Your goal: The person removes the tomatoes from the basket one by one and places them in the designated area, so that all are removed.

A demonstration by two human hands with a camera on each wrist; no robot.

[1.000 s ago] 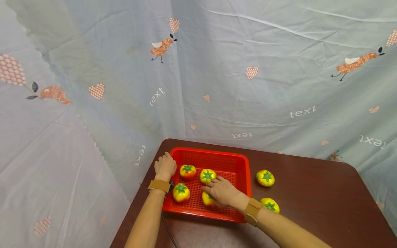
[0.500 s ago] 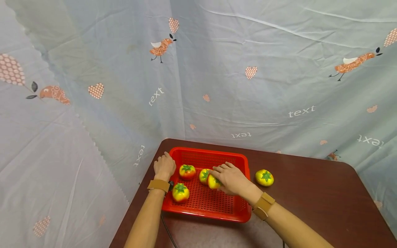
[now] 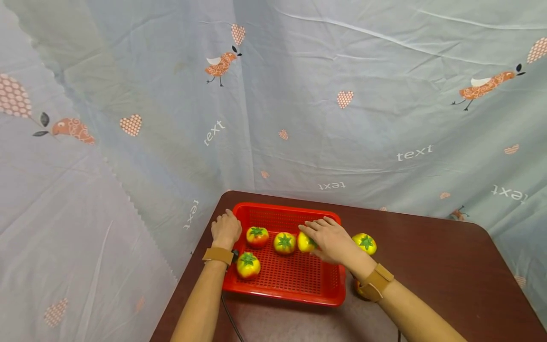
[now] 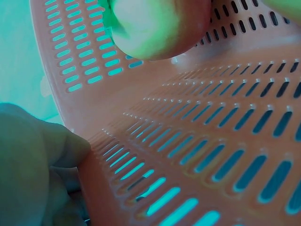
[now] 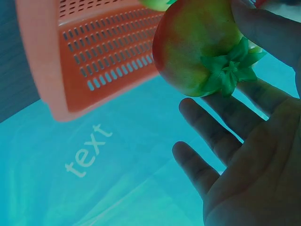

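My left hand (image 3: pixel 225 229) grips the left rim of a red slotted plastic basket (image 3: pixel 282 300); the left wrist view shows thumb and fingers on the basket edge (image 4: pixel 89 188). Inside, toward the left and middle, lie three yellow-red tomatoes with green leafy tops: a back one (image 3: pixel 258 237), a front one (image 3: pixel 249 265) and a middle one (image 3: pixel 284 242). Over the basket's right part, my right hand (image 3: pixel 333 241) holds another tomato (image 5: pixel 202 47) between thumb and fingers. Its two lower fingers are spread away from the fruit.
On the dark brown table (image 3: pixel 431 266), right of the basket, sits a tomato (image 3: pixel 366 241) partly behind my right hand. Another tomato (image 3: pixel 361 289) is mostly hidden by my right wrist. A printed curtain (image 3: pixel 299 95) hangs behind the table. A black cable (image 3: pixel 231 318) runs below my left wrist.
My right hand has picked up a tomato from the front middle of the basket and carried it back and to the right. My left hand stays on the rim.
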